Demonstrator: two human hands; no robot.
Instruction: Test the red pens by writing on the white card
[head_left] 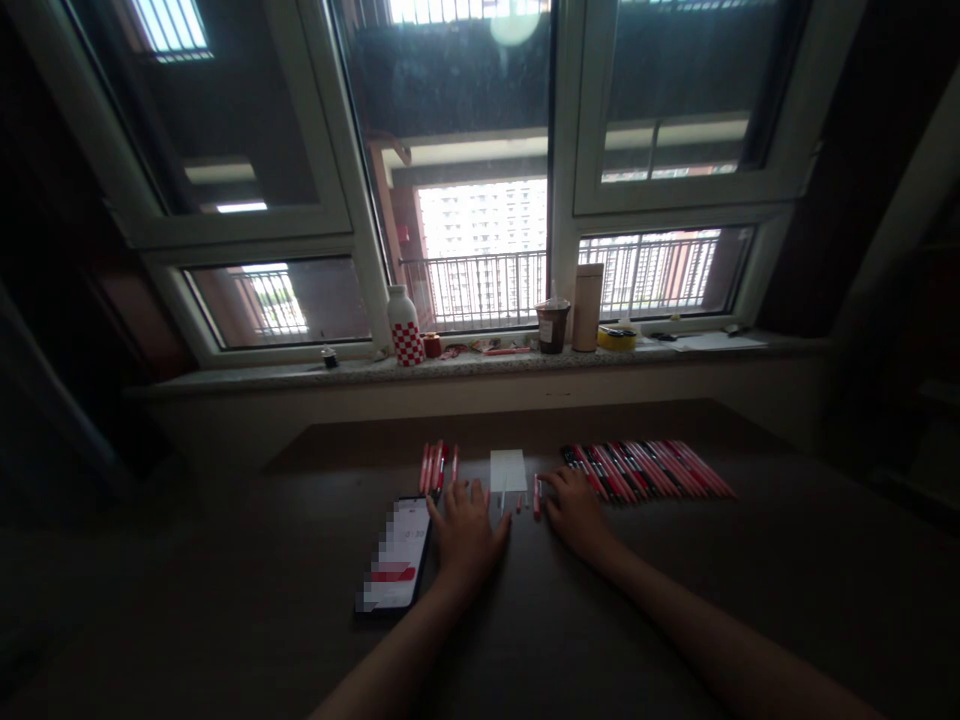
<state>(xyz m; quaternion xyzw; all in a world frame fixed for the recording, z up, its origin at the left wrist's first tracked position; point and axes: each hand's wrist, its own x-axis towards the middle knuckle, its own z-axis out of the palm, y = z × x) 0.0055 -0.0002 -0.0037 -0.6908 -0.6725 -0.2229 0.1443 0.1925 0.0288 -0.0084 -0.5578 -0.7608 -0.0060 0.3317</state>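
My left hand (465, 530) lies flat on the dark table (675, 590), fingers spread, just below a small group of red pens (437, 466). My right hand (576, 510) rests palm down beside it, fingers reaching the near end of a long row of red and black pens (649, 470). Between the hands lies a white slip of paper (508, 470) with a single red pen (536, 496) and small pen parts by it. A phone (396, 555) with a lit screen lies left of my left hand. I cannot see anything held in either hand.
Behind the table runs a stone window sill (262, 377) with a red-checked white bottle (405, 326), a dark cup (553, 326), a tall beige flask (587, 306), a yellow tape roll (616, 338) and papers (712, 342). Large windows rise above it.
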